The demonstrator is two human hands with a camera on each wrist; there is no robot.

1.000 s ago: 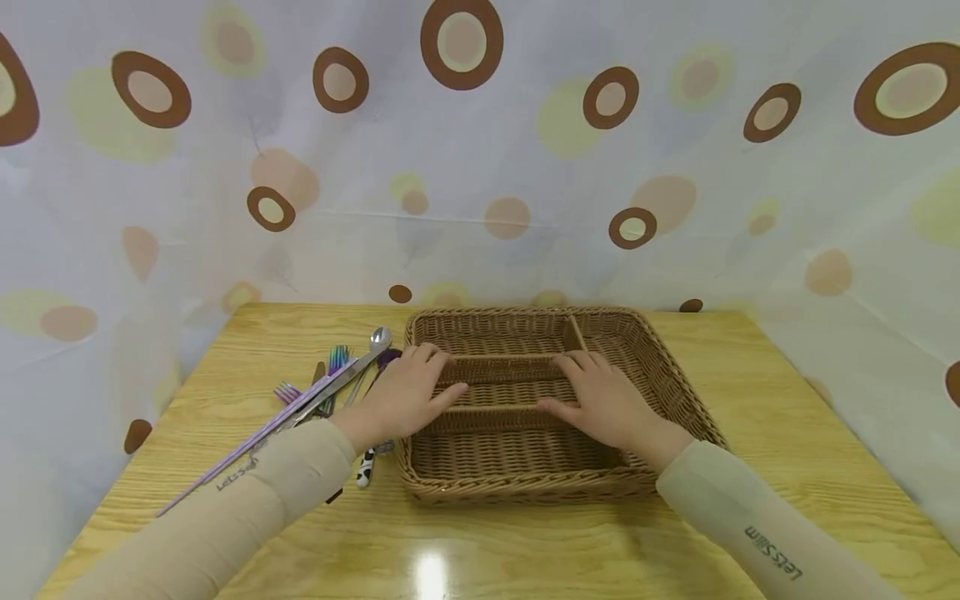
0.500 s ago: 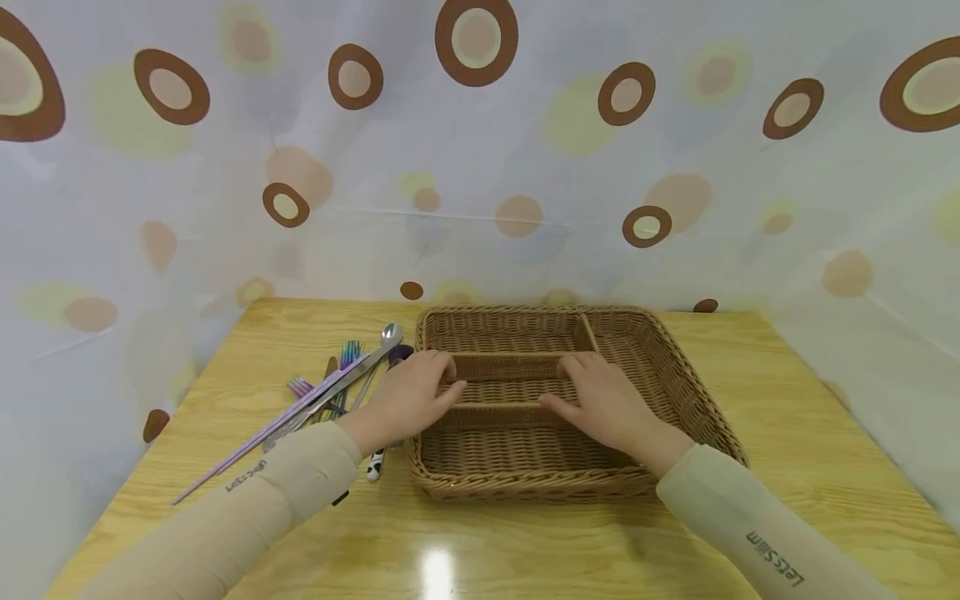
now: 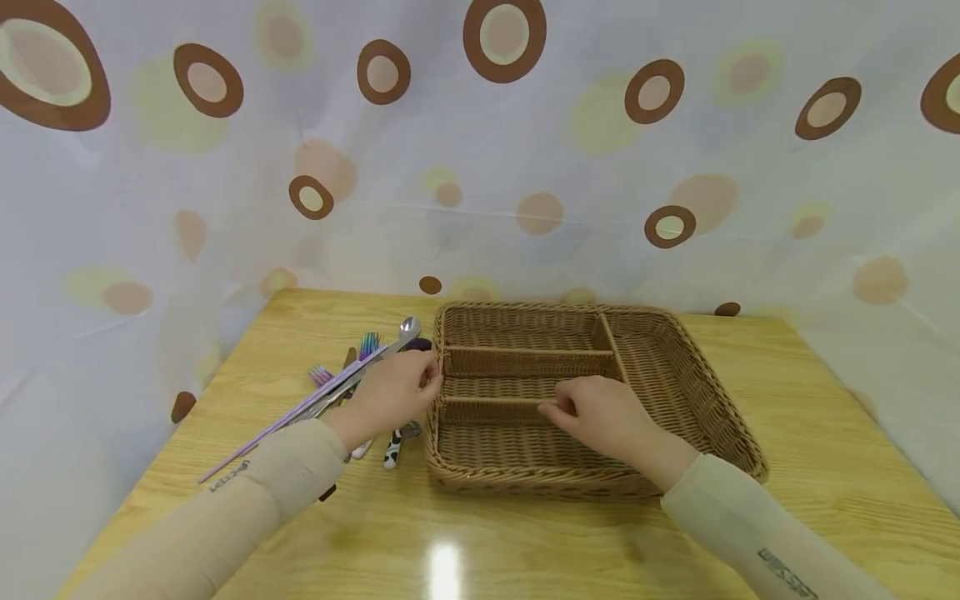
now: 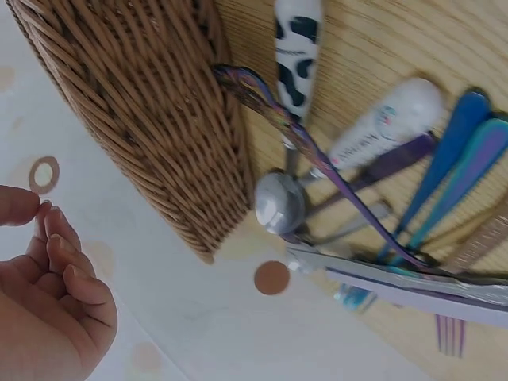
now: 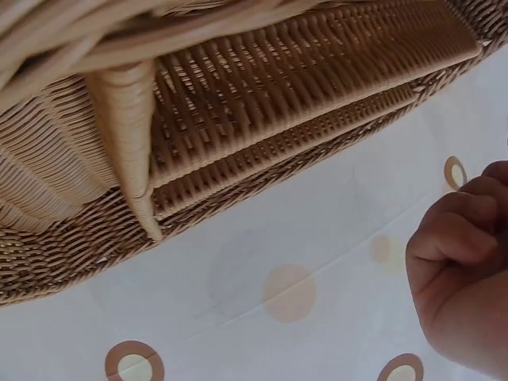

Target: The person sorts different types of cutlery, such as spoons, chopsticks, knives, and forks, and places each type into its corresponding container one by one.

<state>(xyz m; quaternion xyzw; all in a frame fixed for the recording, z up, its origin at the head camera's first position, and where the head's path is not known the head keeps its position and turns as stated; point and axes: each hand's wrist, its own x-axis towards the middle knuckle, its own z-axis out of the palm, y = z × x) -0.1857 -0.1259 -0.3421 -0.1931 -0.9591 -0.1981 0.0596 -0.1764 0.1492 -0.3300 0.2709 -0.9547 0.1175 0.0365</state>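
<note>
A brown wicker basket (image 3: 540, 483) with dividers rests on the wooden table. My left hand (image 3: 390, 396) hovers by its left rim, holding nothing; in the left wrist view its fingers are curled and the thumb meets the index fingertip. Above the basket's front compartments is my right hand (image 3: 603, 417), curled like a loose fist around nothing, as the right wrist view also shows. Left of the basket lies a pile of cutlery, partly hidden by the left hand: lilac chopsticks (image 3: 292, 412), a silver spoon (image 3: 409, 327), a rainbow fork (image 3: 369, 343) and a cow-print handle (image 3: 392, 450).
In the left wrist view, a white lettered handle (image 4: 389, 123) and a blue handle (image 4: 451, 151) lie in the pile beside the basket wall (image 4: 167, 103). A patterned curtain (image 3: 480, 167) hangs behind the table (image 3: 375, 542) and along its sides.
Both hands have curled their fingers in from a more spread pose. The left hand has drawn left from over the basket to its rim. The head view has turned slightly left.
</note>
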